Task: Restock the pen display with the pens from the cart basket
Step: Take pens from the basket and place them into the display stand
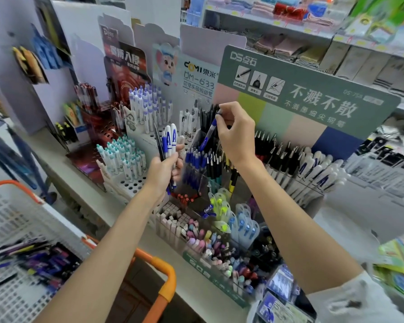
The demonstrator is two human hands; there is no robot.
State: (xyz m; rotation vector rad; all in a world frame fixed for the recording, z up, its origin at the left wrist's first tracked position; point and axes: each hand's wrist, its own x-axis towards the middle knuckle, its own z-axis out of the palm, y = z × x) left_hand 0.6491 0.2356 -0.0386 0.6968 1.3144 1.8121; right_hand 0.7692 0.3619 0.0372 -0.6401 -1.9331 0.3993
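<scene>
Presently, item one: blue pen (209,134), pinched at its top end between thumb and curled fingers of our right hand (236,134). Its long axis slants from the grip down and leftward, with the tip just above the row of blue pens (195,159) standing left of the green header card (301,94). The right hand is the nearer to that row.

Item two: left hand (165,169), further left of the card, wrapped round an upright bundle of white-and-blue pens (169,136).

Item three: cart basket (9,220), well down-left of the card, loose pens (44,259) inside.
</scene>
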